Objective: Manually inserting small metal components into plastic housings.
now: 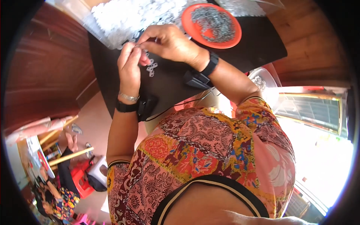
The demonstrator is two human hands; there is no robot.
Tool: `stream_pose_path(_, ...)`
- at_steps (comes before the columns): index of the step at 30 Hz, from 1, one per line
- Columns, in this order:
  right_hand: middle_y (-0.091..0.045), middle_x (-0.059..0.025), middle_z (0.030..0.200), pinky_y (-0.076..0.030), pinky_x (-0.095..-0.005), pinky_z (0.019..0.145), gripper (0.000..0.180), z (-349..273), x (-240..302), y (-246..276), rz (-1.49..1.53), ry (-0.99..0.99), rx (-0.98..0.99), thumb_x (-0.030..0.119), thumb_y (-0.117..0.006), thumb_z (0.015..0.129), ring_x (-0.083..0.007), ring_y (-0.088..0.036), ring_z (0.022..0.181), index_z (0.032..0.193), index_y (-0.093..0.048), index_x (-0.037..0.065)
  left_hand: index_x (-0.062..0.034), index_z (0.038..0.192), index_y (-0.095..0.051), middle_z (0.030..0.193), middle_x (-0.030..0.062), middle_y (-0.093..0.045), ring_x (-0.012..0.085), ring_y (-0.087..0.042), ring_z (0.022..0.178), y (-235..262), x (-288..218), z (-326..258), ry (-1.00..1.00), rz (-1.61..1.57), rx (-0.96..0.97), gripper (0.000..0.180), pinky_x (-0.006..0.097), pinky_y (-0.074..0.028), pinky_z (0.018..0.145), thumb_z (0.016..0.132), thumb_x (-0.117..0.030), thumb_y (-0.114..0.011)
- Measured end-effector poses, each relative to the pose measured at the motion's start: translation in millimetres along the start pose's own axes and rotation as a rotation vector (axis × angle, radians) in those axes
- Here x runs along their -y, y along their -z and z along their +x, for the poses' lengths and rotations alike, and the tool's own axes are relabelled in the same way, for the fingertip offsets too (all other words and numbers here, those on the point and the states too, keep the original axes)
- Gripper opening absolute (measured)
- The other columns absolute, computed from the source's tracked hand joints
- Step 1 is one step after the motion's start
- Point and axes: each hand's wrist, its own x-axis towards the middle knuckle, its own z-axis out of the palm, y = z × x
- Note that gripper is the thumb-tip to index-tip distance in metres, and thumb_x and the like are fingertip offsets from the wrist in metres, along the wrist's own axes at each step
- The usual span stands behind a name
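My left hand (129,63) and my right hand (170,44) meet over the near part of a dark table (168,84), fingertips pinched together. Something tiny is between them, too small to make out. Just below the fingers lie several small clear plastic pieces (151,68) with holes. Beyond my hands spreads a large heap of whitish translucent pieces (125,17). To the right of my right hand, an orange plate (223,45) carries a pile of thin silvery metal pieces (216,26), like pins.
A clear plastic container edge (84,20) borders the heap at the left. At the right below the table stands a pale tub (272,88) with whitish pieces. A black cable (176,104) runs from the wrist devices. Another person (56,198) sits on the floor side at lower left, near a red stool (80,183).
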Motion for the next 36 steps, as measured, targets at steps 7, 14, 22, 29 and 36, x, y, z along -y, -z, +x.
stream_pose_path(7, -0.065, -0.0091, 0.079, -0.051, -0.0311, 0.063, 0.009, -0.8, 6.6, 12.8, -0.127, 0.006, 0.029, 0.009, -0.067, 0.080, -0.0247, -0.064, 0.069, 0.088, -0.066, 0.005, -0.0003, 0.094, -0.053, 0.071, 0.0027, -0.054, 0.0112, -0.053, 0.061, -1.3, 11.5, 5.0, 0.009, -0.086, 0.043, 0.019, 0.023, -0.042, 0.059, 0.095, -0.017, -0.045)
stream_pose_path(14, -0.065, -0.0118, 0.084, -0.048, -0.0382, 0.070, 0.025, -7.3, -42.7, 112.9, -0.710, -0.156, 0.200, 0.028, -0.058, 0.084, -0.0310, -0.062, 0.079, 0.091, -0.067, 0.005, -0.0033, 0.088, -0.054, 0.068, 0.0008, -0.052, 0.0097, -0.052, 0.058, -0.7, 14.6, 8.1, 0.030, -0.014, 0.027, 0.016, 0.022, -0.041, 0.057, 0.094, -0.017, -0.047)
stream_pose_path(22, -0.068, -0.0111, 0.083, -0.050, -0.0382, 0.072, 0.023, -22.8, -87.8, 155.1, -0.734, -0.384, 0.318, 0.027, -0.062, 0.077, -0.0278, -0.064, 0.079, 0.089, -0.070, 0.009, -0.0052, 0.081, -0.054, 0.064, -0.0011, -0.051, 0.0071, -0.050, 0.054, -0.6, 15.9, 8.6, 0.042, 0.060, -0.014, 0.017, 0.020, -0.037, 0.051, 0.092, -0.016, -0.048)
stream_pose_path(29, -0.066, -0.0128, 0.080, -0.049, -0.0432, 0.069, 0.020, -22.6, -98.0, 129.7, -0.945, -0.316, 0.354, 0.023, -0.057, 0.078, -0.0310, -0.062, 0.081, 0.084, -0.069, 0.009, -0.0056, 0.080, -0.054, 0.062, -0.0014, -0.051, 0.0068, -0.050, 0.053, -4.1, 17.8, 12.5, 0.074, 0.061, -0.003, 0.017, 0.020, -0.036, 0.050, 0.092, -0.016, -0.049)
stream_pose_path(36, -0.065, -0.0159, 0.078, -0.048, -0.0457, 0.066, 0.019, -9.3, -96.2, 114.7, -1.139, -0.347, 0.441, 0.018, -0.054, 0.076, -0.0338, -0.062, 0.073, 0.078, -0.066, 0.004, -0.0057, 0.079, -0.054, 0.062, -0.0012, -0.051, 0.0068, -0.049, 0.052, -3.9, 19.3, 11.3, 0.083, 0.053, 0.009, 0.016, 0.020, -0.036, 0.049, 0.091, -0.016, -0.050)
